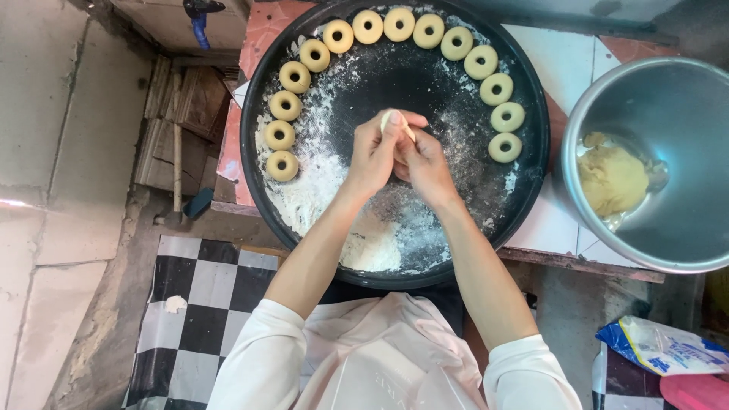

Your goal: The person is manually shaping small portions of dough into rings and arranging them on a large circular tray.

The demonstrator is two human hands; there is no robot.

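Tray (524, 163), round, black and floured, fills the middle of the tiled table (562, 64); loose flour (319, 182) lies heaped on its left and near side. Right of it stands a steel bowl (668, 99) with a yellow dough lump (611, 178) inside. Thirteen dough rings (367, 26) curve along the tray's far rim, each just beside the next.

Above the tray's middle, the left hand (372, 156) and right hand (424, 163) meet, fingers closed narrow around one small dough piece (395, 121), pale, pinched between fingertips of both and held clear of the tray.

That piece looks light, soft and easily dented, probably a little tacky, less so where floured. A gentle fingertip hold at its edges, as now, seems right; a hard squeeze would likely flatten or tear it.
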